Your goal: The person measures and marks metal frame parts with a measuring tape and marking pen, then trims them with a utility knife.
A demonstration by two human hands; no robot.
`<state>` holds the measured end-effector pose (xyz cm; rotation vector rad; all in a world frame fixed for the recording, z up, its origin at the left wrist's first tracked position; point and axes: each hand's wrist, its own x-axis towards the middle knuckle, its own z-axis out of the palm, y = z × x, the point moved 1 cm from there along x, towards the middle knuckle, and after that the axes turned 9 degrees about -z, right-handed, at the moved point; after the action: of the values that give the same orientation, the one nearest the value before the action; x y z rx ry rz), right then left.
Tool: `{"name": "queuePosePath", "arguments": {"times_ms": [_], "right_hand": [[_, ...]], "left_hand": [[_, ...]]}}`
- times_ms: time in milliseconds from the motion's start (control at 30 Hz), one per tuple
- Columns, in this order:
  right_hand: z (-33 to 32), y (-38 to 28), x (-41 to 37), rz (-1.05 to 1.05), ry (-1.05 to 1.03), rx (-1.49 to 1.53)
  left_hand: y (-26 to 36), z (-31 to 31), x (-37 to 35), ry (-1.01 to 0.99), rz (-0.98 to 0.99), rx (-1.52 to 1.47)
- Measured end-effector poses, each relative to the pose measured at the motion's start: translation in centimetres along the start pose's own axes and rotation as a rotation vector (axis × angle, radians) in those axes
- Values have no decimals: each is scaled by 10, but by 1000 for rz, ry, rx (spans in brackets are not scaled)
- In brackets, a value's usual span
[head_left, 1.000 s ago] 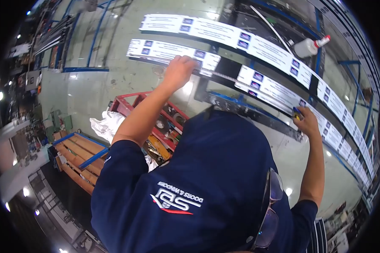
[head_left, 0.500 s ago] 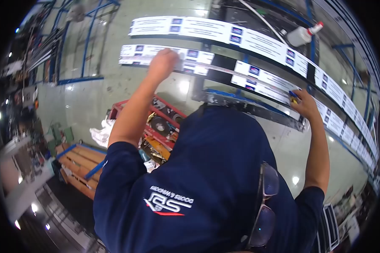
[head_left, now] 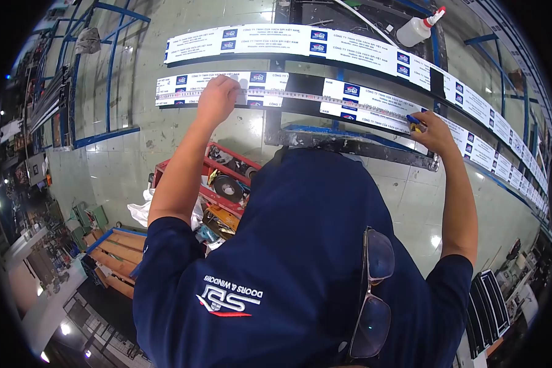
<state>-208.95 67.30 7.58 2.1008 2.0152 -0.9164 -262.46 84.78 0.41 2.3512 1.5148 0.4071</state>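
Observation:
A tape measure blade (head_left: 297,95) lies stretched along the nearer long profile (head_left: 374,101), which is covered in white printed film with bare dark stretches. My left hand (head_left: 218,97) is closed, its bent fingers pressing the blade onto the profile near the left end. Further right, my right hand (head_left: 433,132) is closed around the tape measure (head_left: 416,124), whose blue and yellow parts show at the fingertips; most of the case is hidden by the hand. Beyond runs a second film-covered profile (head_left: 270,42), parallel to the first and touched by neither hand.
Both profiles rest on a dark metal stand (head_left: 362,144). A white spray bottle (head_left: 414,32) with a red nozzle stands behind them. Left of my body sits a red tool tray (head_left: 211,190) with discs and tools. Blue frames (head_left: 108,73) stand at the far left.
The view has shifted slightly, so the profiles and both hands appear a little further left. My hands keep their places on the tape and the profile.

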Motion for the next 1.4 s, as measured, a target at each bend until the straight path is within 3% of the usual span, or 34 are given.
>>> {"name": "queuePosePath", "arguments": {"times_ms": [800,1133,1400], "right_hand": [[0,-2,-3,41,-4,27],[7,10,1,-50,74,44],[-40,19,51,-102,119,30]], "left_hand": [[24,6,1,17,41,-15],[17,6,4,1,52,-82],[7,-7,80,0,26,51]]}}
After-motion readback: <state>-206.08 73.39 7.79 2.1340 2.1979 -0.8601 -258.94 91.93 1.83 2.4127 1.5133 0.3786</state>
